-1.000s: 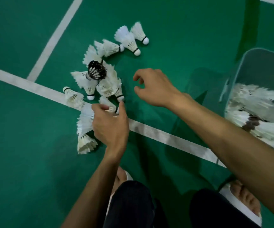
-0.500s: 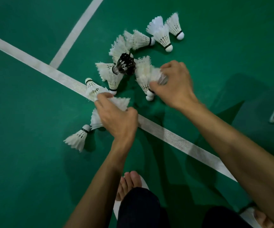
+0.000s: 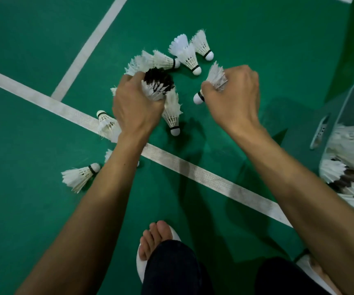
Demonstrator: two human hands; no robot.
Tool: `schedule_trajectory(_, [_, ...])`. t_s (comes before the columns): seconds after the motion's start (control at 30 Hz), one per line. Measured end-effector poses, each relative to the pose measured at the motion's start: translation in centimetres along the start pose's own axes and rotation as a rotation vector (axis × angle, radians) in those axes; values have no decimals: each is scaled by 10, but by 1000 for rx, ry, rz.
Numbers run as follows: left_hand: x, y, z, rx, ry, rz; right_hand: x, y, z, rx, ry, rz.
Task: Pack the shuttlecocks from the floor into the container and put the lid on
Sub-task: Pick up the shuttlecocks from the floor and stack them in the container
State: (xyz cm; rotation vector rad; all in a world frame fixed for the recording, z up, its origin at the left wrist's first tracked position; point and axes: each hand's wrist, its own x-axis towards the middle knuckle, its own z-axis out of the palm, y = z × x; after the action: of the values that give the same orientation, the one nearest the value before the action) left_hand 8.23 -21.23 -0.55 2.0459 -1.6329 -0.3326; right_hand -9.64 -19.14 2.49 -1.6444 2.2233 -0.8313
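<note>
Several white feather shuttlecocks lie scattered on the green floor; one (image 3: 173, 116) lies between my hands, another (image 3: 79, 176) at the lower left, more (image 3: 187, 55) at the top. My left hand (image 3: 134, 105) is closed on a bunch of shuttlecocks that includes a black-feathered one (image 3: 159, 78). To its right, my right hand (image 3: 232, 96) grips a white shuttlecock (image 3: 215, 78), its cork poking out by the thumb. The translucent container (image 3: 329, 122) stands at the right edge, holding many shuttlecocks. No lid is in view.
White court lines (image 3: 193, 170) cross the floor under my arms. My feet in white slippers (image 3: 142, 267) are at the bottom, with dark trouser legs. A green post (image 3: 350, 47) rises at the upper right behind the container.
My left hand moved up from the line and closed on the bunch with the black shuttlecock. My right hand lifted its shuttlecock off the pile to the right. The container came back into view.
</note>
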Motion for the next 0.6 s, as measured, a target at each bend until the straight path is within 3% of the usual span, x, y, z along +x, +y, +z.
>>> schedule_trajectory(0.17, [-33,62,-10,-149,-89,154,12,-3,-48,-62,70,-1])
schedule_trajectory(0.3, [-57,117,-14,-452,-164,241,3,16,-117,-119,277,81])
schedule_trajectory(0.4, [-85,171,-11,-560,-177,300,-3,55,-179,23,412,106])
schedule_trajectory(0.6, [-157,261,20,-545,-338,507,-41,186,-278,185,465,512])
